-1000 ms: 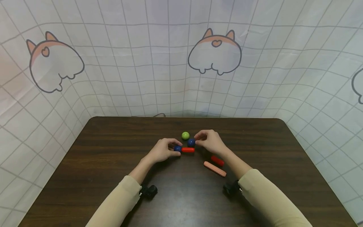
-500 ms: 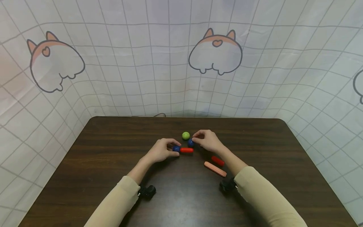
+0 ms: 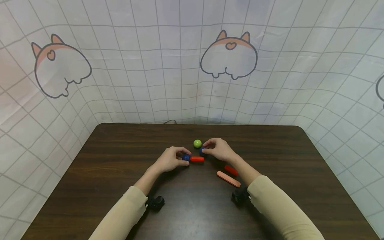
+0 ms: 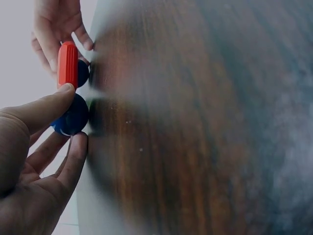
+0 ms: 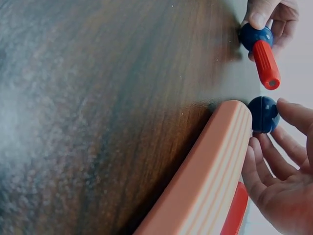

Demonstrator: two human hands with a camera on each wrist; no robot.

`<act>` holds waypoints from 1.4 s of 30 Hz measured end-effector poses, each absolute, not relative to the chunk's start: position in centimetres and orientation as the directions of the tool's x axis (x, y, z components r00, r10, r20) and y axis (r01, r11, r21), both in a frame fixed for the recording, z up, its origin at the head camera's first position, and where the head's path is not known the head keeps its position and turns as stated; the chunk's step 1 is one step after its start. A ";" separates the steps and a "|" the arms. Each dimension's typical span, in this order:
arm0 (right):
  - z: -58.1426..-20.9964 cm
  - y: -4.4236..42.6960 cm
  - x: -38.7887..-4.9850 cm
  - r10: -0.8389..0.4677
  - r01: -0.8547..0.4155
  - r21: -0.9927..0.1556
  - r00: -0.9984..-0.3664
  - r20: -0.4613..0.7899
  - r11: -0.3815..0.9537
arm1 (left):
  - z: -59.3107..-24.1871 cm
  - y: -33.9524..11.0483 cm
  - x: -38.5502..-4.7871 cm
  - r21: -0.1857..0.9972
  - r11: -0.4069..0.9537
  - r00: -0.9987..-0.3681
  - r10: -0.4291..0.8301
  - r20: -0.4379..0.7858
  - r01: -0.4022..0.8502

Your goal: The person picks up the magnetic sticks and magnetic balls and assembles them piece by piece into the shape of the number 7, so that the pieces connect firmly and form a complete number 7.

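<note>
My left hand (image 3: 169,159) pinches a dark blue ball (image 4: 73,117) between thumb and fingers. A short red grooved stick (image 3: 197,159) is joined end-on to that ball and points to the right. Just behind the stick's free end, my right hand (image 3: 221,149) holds a second blue ball (image 5: 264,115), the thumb on one side and fingertips beneath it. In the right wrist view a seam runs round this ball. A small gap separates it from the end of the red stick.
A light green ball (image 3: 197,143) lies behind the two hands. Beneath and in front of my right forearm lie another red stick (image 3: 231,170) and a longer salmon-pink stick (image 3: 228,179). The dark wooden table (image 3: 120,143) ends at a white grid-patterned curtain (image 3: 144,83).
My right hand has moved slightly left and its fingers have come round the second blue ball. My left hand has shifted a little left with its ball and red stick.
</note>
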State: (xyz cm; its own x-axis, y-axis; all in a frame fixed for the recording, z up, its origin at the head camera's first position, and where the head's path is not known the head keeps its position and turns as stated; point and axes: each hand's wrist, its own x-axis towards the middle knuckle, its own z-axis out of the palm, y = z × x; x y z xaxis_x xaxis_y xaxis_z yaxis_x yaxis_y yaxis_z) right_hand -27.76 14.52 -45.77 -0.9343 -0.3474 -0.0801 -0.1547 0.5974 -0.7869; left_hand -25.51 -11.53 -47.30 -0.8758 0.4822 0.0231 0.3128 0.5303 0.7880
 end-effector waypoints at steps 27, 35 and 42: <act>-46.2 15.0 -28.0 -0.424 -0.208 -0.793 -0.903 -0.069 0.573 | -47.4 -11.7 -25.7 0.784 0.537 -0.876 0.482 0.019 0.312; -46.2 15.2 -27.8 -0.434 -0.211 -0.790 -0.898 -0.076 0.575 | -47.3 -11.7 -25.6 0.784 0.537 -0.879 0.477 0.022 0.312; -46.2 15.7 -27.6 -0.432 -0.229 -0.774 -0.900 -0.063 0.591 | -47.2 -11.6 -25.5 0.790 0.530 -0.880 0.474 0.025 0.308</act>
State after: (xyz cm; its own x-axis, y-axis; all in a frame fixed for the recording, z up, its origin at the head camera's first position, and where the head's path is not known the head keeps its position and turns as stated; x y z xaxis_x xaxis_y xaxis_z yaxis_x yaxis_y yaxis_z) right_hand -27.64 15.72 -46.23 -0.8997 -0.4320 -0.0629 -0.2294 0.5906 -0.7737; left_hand -25.51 -11.62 -47.18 -0.8800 0.4742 0.0253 0.3084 0.5301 0.7898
